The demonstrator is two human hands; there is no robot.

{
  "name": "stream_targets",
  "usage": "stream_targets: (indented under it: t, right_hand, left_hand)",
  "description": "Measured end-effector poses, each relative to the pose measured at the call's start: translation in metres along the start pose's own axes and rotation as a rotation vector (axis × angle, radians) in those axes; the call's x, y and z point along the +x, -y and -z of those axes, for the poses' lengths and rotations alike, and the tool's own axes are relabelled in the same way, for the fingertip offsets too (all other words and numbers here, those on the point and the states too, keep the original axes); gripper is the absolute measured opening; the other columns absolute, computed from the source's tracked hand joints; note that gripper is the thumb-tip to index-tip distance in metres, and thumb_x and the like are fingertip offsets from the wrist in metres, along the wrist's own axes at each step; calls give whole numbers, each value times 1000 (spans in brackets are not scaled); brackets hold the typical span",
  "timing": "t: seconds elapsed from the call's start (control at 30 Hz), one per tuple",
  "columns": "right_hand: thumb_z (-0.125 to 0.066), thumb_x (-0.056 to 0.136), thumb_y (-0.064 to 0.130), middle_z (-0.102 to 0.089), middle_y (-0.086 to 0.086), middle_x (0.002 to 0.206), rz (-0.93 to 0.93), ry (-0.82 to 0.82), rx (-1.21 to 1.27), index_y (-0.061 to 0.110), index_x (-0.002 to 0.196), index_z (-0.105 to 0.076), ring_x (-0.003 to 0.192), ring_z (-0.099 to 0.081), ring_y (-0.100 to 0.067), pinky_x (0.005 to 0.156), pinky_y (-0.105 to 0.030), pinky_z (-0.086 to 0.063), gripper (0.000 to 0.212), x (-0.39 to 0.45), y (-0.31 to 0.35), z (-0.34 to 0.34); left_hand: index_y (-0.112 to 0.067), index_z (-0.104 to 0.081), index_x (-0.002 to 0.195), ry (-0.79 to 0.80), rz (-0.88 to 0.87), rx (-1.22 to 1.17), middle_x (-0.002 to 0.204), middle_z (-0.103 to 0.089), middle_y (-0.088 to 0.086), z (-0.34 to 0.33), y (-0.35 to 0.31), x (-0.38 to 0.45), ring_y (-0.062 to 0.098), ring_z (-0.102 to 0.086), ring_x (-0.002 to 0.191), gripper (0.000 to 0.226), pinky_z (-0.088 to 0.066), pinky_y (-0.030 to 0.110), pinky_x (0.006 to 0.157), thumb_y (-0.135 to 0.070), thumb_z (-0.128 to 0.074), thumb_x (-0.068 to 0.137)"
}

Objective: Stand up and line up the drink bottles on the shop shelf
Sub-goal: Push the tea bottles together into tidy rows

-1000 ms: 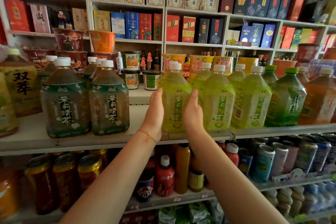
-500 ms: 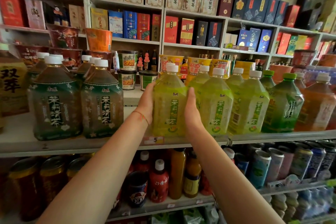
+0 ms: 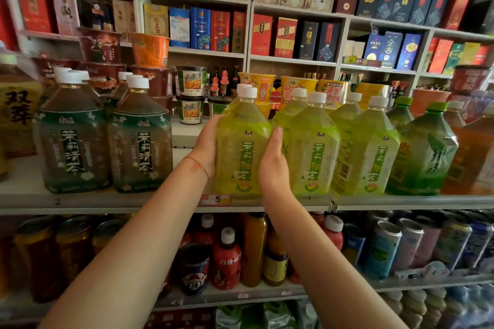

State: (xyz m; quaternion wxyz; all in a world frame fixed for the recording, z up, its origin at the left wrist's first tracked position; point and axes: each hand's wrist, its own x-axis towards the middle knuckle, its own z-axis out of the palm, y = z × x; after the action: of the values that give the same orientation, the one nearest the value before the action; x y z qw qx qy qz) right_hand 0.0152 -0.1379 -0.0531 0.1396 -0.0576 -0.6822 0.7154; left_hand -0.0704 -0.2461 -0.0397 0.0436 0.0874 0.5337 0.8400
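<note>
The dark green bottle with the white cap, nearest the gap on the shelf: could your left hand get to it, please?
Probably yes. Only bare shelf lies between the left hand and that dark green bottle, though the hand's grip is on the yellow-green bottle.

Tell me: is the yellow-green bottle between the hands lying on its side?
No, the yellow-green bottle stands upright on the shelf, white cap on top.
</note>
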Motion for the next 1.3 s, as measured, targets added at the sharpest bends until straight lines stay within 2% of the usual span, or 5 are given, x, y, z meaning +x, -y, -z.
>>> stream_targets:
  t: [0.33, 0.63, 0.9, 1.07, 1.3]
  right_hand:
    - [-24, 108, 42, -30, 4, 161, 404, 33, -51, 20, 158, -22, 149, -26, -11, 122, -34, -24, 55, 0, -9, 5]
    - [-41, 90, -12, -37, -23, 154, 1163, -19, -301, -9, 142, -44, 150, -23, -36, 118, -57, -26, 52, -18, -24, -25]
    - [-56, 98, 14, -36, -9, 155, 898, 306, -464, 8, 156, -16, 141, -34, -16, 105, -6, -27, 72, -40, -26, -88]
    - [-71, 87, 46, -28, -10, 157, 665, 217, -564, 21, 158, 8, 140, -36, -24, 102, -32, -46, 109, -44, -21, -138]
    - [-80, 71, 49, -31, -15, 143, 504, -77, -682, 24, 155, 12, 127, -42, -35, 93, -47, -50, 127, -43, -16, -189]
  left_hand:
    - [-17, -73, 82, -262, -62, 36, 86, -69, 9, -11, -3, -23, 29, -67, 85, 26, -54, 37, 78, -39, -61, 89]
    - [-5, -71, 94, -632, -1224, 1333, 102, -61, 10, 18, -15, -81, 20, -57, 97, 17, -47, 30, 87, -10, -56, 90]
    - [-12, -62, 120, -1087, -1043, 1565, 128, -55, 18, 105, -74, -106, 37, -50, 122, 40, -35, 50, 105, -10, -52, 82]
    - [-28, -54, 140, -870, -716, 1730, 143, -45, 23, 153, -103, -103, 42, -45, 131, 45, -42, 54, 104, -38, -54, 97]
    - [-30, -63, 118, -641, -738, 1641, 101, -41, 1, 174, -128, -101, 23, -51, 93, 44, -39, 30, 68, -57, -64, 83]
